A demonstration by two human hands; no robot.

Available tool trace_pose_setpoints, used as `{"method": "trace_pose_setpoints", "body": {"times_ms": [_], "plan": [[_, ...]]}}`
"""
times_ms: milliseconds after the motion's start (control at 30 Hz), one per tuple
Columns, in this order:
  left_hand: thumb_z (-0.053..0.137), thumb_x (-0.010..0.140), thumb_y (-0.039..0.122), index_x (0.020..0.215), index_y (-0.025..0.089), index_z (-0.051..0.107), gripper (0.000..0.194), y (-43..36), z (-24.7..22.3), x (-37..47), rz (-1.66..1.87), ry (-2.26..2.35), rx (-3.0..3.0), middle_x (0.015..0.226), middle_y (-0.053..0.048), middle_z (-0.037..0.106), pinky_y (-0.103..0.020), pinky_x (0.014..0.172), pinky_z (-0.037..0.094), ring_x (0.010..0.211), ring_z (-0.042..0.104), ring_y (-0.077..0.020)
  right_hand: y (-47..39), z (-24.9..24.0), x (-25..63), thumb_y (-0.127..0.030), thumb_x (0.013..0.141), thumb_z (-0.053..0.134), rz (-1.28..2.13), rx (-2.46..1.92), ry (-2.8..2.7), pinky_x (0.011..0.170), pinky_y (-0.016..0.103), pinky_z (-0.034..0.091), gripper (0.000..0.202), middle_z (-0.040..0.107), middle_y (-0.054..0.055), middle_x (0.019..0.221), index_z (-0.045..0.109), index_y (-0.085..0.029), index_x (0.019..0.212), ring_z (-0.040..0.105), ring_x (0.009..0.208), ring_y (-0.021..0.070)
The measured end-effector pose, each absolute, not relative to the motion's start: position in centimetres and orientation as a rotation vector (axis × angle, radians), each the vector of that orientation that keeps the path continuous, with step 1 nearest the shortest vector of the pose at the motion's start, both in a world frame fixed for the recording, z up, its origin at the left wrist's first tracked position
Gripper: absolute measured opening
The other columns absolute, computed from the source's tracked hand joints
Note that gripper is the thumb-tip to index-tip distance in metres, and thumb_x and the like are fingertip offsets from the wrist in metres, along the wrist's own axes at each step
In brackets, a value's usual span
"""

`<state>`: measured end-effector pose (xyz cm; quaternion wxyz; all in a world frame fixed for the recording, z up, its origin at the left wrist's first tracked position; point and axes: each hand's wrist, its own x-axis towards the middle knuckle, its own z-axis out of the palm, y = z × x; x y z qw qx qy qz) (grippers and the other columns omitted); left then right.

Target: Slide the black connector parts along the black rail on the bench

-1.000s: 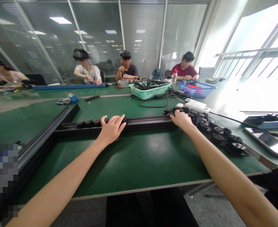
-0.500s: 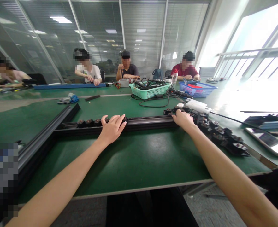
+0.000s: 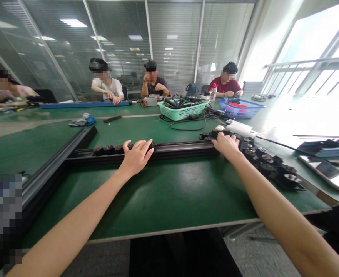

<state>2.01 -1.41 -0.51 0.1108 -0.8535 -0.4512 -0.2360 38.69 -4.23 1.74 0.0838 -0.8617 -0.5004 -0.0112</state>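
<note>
A long black slotted rail (image 3: 183, 148) lies crosswise on the table and meets a second black rail (image 3: 53, 166) at the left. Several small black parts with metallic tops (image 3: 108, 150) sit in a row on the crosswise rail. My left hand (image 3: 137, 157) lies over the right end of that row, its fingers spread across the parts, some of which it hides. At the rail's right end my right hand (image 3: 228, 148) reaches to a pile of similar black parts (image 3: 266, 161). Its fingers are bent and apart, with the tips hidden among dark parts.
A green basket of cables (image 3: 181, 112) and a blue basket (image 3: 244, 110) stand beyond the rail. A white device (image 3: 241, 129) with a cable lies behind the pile. A tablet (image 3: 328, 172) is at the right. Several people sit across the table.
My right hand has shifted slightly right, away from the rail's end. My left hand stays where it was. Across the table, one person has raised a hand.
</note>
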Motion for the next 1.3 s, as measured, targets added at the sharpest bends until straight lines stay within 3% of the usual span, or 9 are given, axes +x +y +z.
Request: {"method": "trace_pose_setpoints", "body": {"times_ms": [567,1300], "plan": [[0.025,0.107,0.044,0.153,0.025,0.049,0.055,-1.4,-0.4,2.0,-0.699,-1.328,-2.521,0.142,-0.015,0.064,-0.062,0.119,0.011,0.137,0.052,-0.0295,-4.2,1.7,41.3,-0.051,0.099,0.056,-0.195,-2.583,-1.432,0.102,0.05,0.036,0.051,0.057,0.027,0.136,0.066,-0.011,0.128,0.045,0.133,0.0412],[0.026,0.108,0.044,0.153,0.024,0.049,0.055,-1.4,-0.5,2.0,-0.695,-1.326,-2.518,0.142,-0.016,0.064,-0.063,0.12,0.01,0.138,0.052,-0.0301,-4.3,1.7,41.3,-0.044,0.102,0.05,-0.175,-2.575,-1.436,0.105,0.053,0.033,0.044,0.056,0.026,0.139,0.066,-0.012,0.127,0.044,0.134,0.0415]]}}
